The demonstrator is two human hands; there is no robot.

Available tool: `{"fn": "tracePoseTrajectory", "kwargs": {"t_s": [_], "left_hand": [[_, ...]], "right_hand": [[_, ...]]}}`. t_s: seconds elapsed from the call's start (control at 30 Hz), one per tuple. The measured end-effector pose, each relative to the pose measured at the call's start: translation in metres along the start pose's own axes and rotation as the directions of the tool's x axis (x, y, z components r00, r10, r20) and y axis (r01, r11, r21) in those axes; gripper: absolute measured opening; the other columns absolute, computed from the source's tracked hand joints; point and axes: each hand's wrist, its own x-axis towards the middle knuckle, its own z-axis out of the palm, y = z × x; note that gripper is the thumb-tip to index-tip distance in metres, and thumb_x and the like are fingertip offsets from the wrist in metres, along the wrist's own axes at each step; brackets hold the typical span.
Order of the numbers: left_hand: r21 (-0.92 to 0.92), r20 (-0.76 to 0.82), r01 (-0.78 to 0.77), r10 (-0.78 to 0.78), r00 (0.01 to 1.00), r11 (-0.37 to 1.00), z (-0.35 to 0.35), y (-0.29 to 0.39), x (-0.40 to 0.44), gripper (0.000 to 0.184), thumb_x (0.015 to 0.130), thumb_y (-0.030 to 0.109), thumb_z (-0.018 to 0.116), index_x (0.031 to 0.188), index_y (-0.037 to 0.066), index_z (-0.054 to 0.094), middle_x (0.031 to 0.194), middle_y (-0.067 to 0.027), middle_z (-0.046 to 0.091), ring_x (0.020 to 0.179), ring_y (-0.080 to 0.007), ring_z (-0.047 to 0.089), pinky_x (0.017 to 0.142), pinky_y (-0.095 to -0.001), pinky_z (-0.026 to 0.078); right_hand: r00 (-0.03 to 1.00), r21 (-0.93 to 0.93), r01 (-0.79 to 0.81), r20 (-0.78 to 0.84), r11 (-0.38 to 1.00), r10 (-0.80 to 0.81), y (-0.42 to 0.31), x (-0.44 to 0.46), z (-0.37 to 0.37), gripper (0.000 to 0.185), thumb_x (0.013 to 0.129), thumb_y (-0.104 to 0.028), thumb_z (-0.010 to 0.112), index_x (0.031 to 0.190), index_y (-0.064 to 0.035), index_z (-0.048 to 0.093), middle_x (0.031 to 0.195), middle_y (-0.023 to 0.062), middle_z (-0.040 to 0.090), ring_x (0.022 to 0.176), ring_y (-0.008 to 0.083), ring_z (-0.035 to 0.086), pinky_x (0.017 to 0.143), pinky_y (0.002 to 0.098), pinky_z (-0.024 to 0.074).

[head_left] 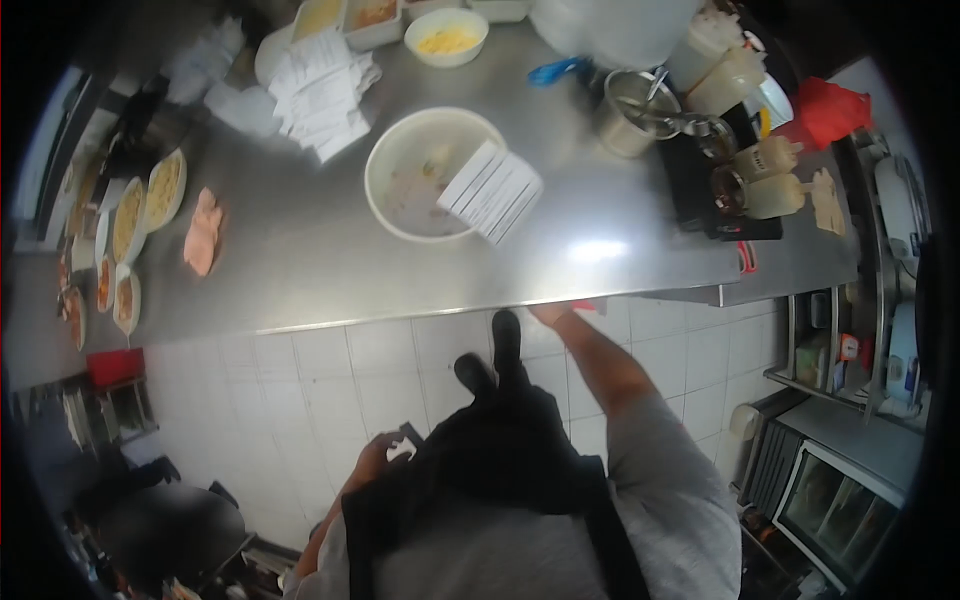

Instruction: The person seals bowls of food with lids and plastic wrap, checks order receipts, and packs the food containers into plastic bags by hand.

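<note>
My left hand [377,455] hangs low beside the black apron [490,450], its fingers curled. A small dark, flat-edged piece shows at the fingertips; I cannot make out what it is. My right hand [549,312] reaches to the front edge of the steel counter [310,270], which hides its fingers. Something red [588,305] shows beside that hand, mostly hidden under the edge. On the counter ahead stands a large white bowl [385,200] with a few scraps inside. A printed paper slip [490,192] lies across its right rim.
Paper slips [320,90] and a bowl of yellow shreds [446,42] stand at the back. A pinkish piece of meat [203,232] and food dishes [165,190] lie left. To the right are a metal pot [628,130], squeeze bottles [775,196] and red-handled scissors [746,257].
</note>
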Motion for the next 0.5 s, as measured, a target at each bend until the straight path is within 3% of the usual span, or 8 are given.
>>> {"fn": "tracePoseTrajectory", "kwargs": {"t_s": [0.03, 0.07, 0.13, 0.23, 0.33, 0.37, 0.47, 0.5], "left_hand": [[0.008, 0.107, 0.112, -0.112, 0.988, 0.994, -0.005, -0.003, -0.002, 0.045, 0.081, 0.025, 0.067, 0.121, 0.007, 0.053, 0.111, -0.0097, 0.059, 0.103, -0.0224, 0.057, 0.084, -0.0346, 0.046], [-0.054, 0.077, 0.043, -0.039, 0.996, 0.998, -0.005, -0.006, -0.005, 0.041, 0.084, 0.022, 0.064, 0.119, 0.003, 0.053, 0.111, -0.0111, 0.059, 0.101, -0.0229, 0.058, 0.085, -0.0338, 0.046], [-0.190, 0.125, 0.099, -0.076, 0.989, 0.977, -0.004, -0.021, -0.010, 0.036, 0.086, 0.019, 0.059, 0.118, 0.002, 0.054, 0.112, -0.0133, 0.058, 0.100, -0.0238, 0.059, 0.086, -0.0342, 0.046], [-0.106, 0.109, 0.079, -0.068, 0.992, 0.991, -0.013, 0.000, -0.011, 0.035, 0.087, 0.019, 0.057, 0.117, 0.002, 0.054, 0.112, -0.0139, 0.058, 0.100, -0.0245, 0.059, 0.087, -0.0342, 0.046], [-0.088, 0.088, 0.010, -0.003, 0.996, 0.996, -0.010, -0.005, -0.014, 0.035, 0.087, 0.020, 0.056, 0.117, 0.002, 0.054, 0.112, -0.0137, 0.058, 0.102, -0.0244, 0.058, 0.089, -0.0335, 0.046], [-0.059, 0.097, -0.017, 0.022, 0.995, 0.998, -0.010, -0.010, -0.013, 0.035, 0.087, 0.020, 0.055, 0.118, 0.004, 0.055, 0.112, -0.0139, 0.058, 0.104, -0.0243, 0.057, 0.090, -0.0328, 0.045], [0.179, 0.128, 0.058, -0.082, 0.988, 0.982, -0.003, -0.028, -0.012, 0.034, 0.088, 0.020, 0.055, 0.118, 0.006, 0.055, 0.112, -0.0137, 0.058, 0.105, -0.0238, 0.057, 0.091, -0.0321, 0.044], [-0.118, 0.104, 0.145, -0.133, 0.986, 0.982, -0.009, -0.011, -0.019, 0.035, 0.087, 0.021, 0.057, 0.119, 0.006, 0.055, 0.113, -0.0133, 0.058, 0.105, -0.0228, 0.057, 0.089, -0.0317, 0.045]], "right_hand": [[0.998, -0.100, 0.028, -0.060, 0.995, -0.034, 0.005, 0.002, 0.007, 0.051, 0.081, -0.046, 0.059, 0.118, -0.0126, 0.056, 0.121, 0.0139, 0.054, 0.114, 0.0332, 0.048, 0.097, 0.0433, 0.0368], [0.991, -0.202, 0.044, -0.119, 0.978, -0.069, 0.011, 0.004, 0.014, 0.048, 0.080, -0.044, 0.060, 0.116, -0.0119, 0.058, 0.118, 0.0138, 0.057, 0.111, 0.0336, 0.050, 0.095, 0.0437, 0.0383], [0.995, -0.045, 0.070, -0.074, 0.997, -0.073, 0.007, 0.001, 0.004, 0.044, 0.080, -0.042, 0.060, 0.111, -0.0106, 0.061, 0.111, 0.0140, 0.060, 0.105, 0.0345, 0.054, 0.092, 0.0449, 0.0399], [0.980, -0.027, 0.186, 0.082, 0.982, -0.183, -0.007, -0.013, -0.012, 0.043, 0.079, -0.042, 0.061, 0.107, -0.0084, 0.062, 0.109, 0.0154, 0.061, 0.103, 0.0350, 0.055, 0.091, 0.0460, 0.0404], [0.959, -0.218, 0.107, -0.235, 0.970, -0.159, -0.008, -0.010, 0.004, 0.041, 0.080, -0.038, 0.060, 0.106, -0.0064, 0.062, 0.109, 0.0167, 0.060, 0.104, 0.0343, 0.055, 0.092, 0.0458, 0.0398], [0.970, -0.184, 0.085, -0.209, 0.979, -0.124, -0.006, -0.006, 0.002, 0.036, 0.083, -0.030, 0.056, 0.108, -0.0051, 0.061, 0.109, 0.0183, 0.060, 0.105, 0.0347, 0.054, 0.093, 0.0460, 0.0390], [0.970, -0.090, 0.046, -0.236, 0.995, -0.066, 0.003, -0.004, 0.004, 0.034, 0.085, -0.027, 0.051, 0.109, -0.0047, 0.060, 0.111, 0.0193, 0.059, 0.107, 0.0354, 0.053, 0.095, 0.0457, 0.0379], [0.981, -0.028, 0.032, -0.190, 0.999, -0.036, 0.015, 0.003, 0.013, 0.035, 0.086, -0.029, 0.050, 0.110, -0.0043, 0.059, 0.113, 0.0194, 0.058, 0.108, 0.0354, 0.052, 0.095, 0.0450, 0.0376]]}}
